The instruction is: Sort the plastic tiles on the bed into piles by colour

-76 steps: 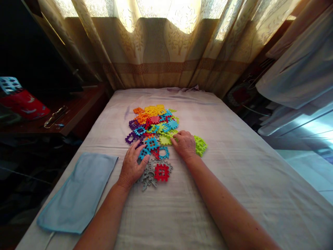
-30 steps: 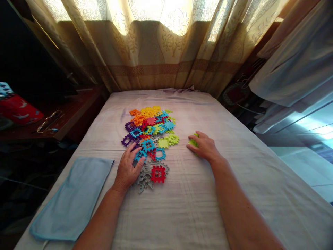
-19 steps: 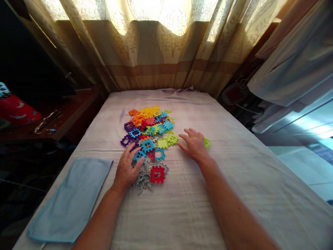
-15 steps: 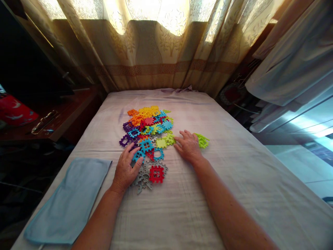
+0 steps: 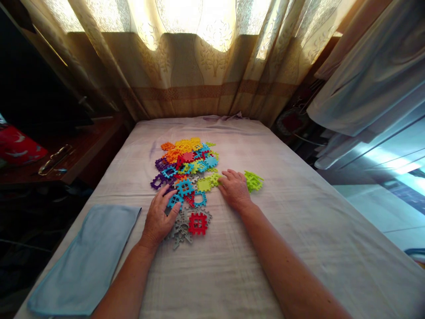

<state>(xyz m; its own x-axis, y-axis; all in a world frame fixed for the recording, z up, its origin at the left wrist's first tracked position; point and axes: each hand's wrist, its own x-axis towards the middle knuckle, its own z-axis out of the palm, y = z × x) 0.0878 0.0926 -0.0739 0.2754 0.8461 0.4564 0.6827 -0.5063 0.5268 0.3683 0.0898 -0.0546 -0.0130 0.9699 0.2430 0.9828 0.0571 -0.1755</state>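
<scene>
A heap of flat, notched plastic puzzle tiles [image 5: 186,161] in orange, yellow, blue, purple, red and green lies on a pale sheet [image 5: 232,266]. My left hand [image 5: 159,217] rests flat at the heap's near left edge, fingers spread over a blue tile [image 5: 175,199] and grey tiles [image 5: 181,230]. A red tile [image 5: 198,223] lies just right of it. My right hand [image 5: 234,188] lies palm down, fingertips touching a light green tile [image 5: 212,180] at the heap's right edge. A small separate group of green tiles [image 5: 254,180] sits right of that hand.
A folded light blue cloth [image 5: 86,257] lies at the near left of the bed. A dark wooden side table [image 5: 66,155] with glasses stands to the left. Curtains [image 5: 199,66] hang behind the bed; white fabric hangs at the right.
My right hand moved right to the separate green tiles, let go there, then came back left to the heap's green tiles. My left hand stayed in place.
</scene>
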